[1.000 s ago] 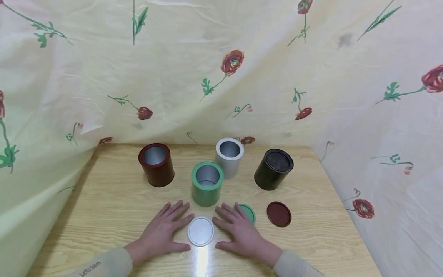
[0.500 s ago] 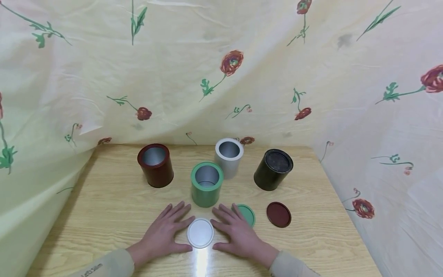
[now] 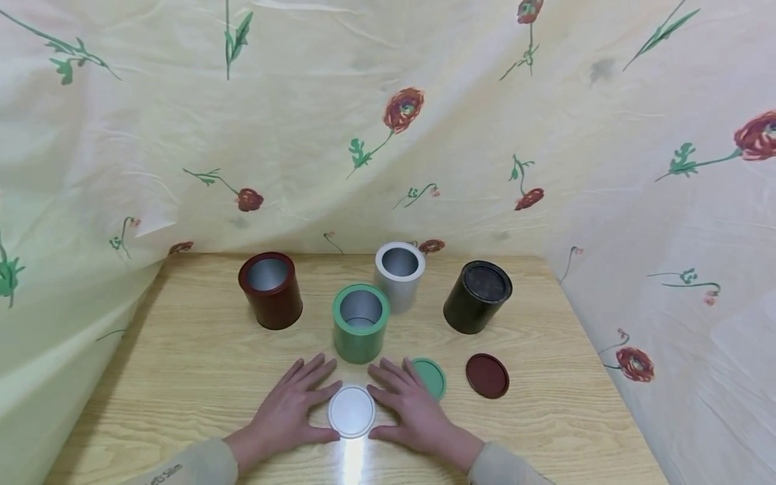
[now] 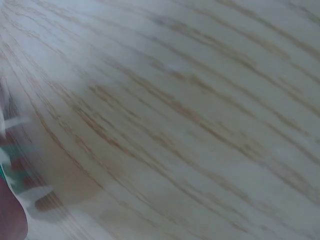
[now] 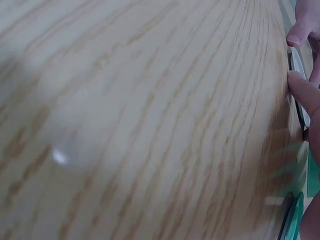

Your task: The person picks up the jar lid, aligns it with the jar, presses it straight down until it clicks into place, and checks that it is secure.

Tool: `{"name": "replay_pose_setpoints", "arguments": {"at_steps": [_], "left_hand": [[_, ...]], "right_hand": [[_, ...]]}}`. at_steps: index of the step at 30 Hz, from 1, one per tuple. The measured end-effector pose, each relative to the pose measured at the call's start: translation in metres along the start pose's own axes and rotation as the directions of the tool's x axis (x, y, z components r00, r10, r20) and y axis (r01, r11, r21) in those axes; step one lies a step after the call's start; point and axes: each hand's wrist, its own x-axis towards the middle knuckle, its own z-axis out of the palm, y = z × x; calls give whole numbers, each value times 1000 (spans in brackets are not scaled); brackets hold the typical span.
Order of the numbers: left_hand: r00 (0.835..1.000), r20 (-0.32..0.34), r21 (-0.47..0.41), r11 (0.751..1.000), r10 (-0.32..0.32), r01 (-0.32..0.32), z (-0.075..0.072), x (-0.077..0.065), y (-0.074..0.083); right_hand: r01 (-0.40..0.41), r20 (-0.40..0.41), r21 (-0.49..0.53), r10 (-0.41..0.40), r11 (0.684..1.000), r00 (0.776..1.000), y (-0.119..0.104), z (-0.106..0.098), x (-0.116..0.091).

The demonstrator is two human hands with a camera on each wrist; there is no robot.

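White lid (image 3: 351, 411) flanked by L hand (image 3: 287, 409) & R hand (image 3: 417, 411), both w/ fingers spread apart, tips at rim, nr grn tin (image 3: 360, 342).

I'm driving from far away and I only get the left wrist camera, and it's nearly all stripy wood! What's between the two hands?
Observer: A white lid, with the left hand on one side and the right hand on the other.
Operator: Ooh! Is any can closed?
Observer: Just the black can; the other three show their insides.
Operator: So where's the lid for the dark red can?
Observer: A dark red lid lies on the table, to the right of the green lid.
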Motion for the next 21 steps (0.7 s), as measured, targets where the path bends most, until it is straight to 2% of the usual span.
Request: {"name": "replay_pose_setpoints", "arguments": {"at_steps": [6,12,21], "left_hand": [[996,-77,2,999,42,-41,5,2,1],[993,-104,-19,998,52,-54,7,4,3],[991,-128,-7,999,49,-50,4,5,8]], "right_hand": [[-40,17,76,39,996,999,-4,-1,3],[-72,29,152,69,986,997,-6,-1,4],[-73,2,186,74,980,997,-6,0,1]]}}
